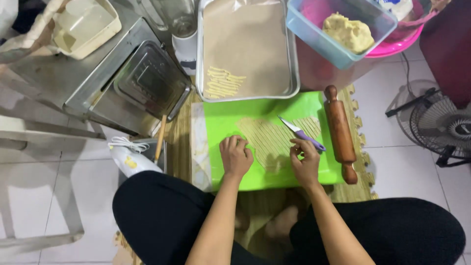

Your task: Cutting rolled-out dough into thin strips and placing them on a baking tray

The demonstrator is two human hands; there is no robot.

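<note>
A thin sheet of pale dough [274, 137], cut into narrow strips, lies on a bright green mat [230, 120]. My left hand [235, 156] rests with curled fingers on the mat at the dough's left edge, touching the strips. My right hand [305, 161] holds a small knife [300, 132] with a purple handle, its blade pointing up-left over the dough. A wooden rolling pin [340, 132] lies along the mat's right side.
A metal tray [294, 73] lined with brown paper holds several cut dough strips [223, 82]. A blue tub [314, 34] holds a dough lump [348, 32]. A steel lid [152, 81], a hand mixer [130, 159] and a floor fan [441, 122] stand around.
</note>
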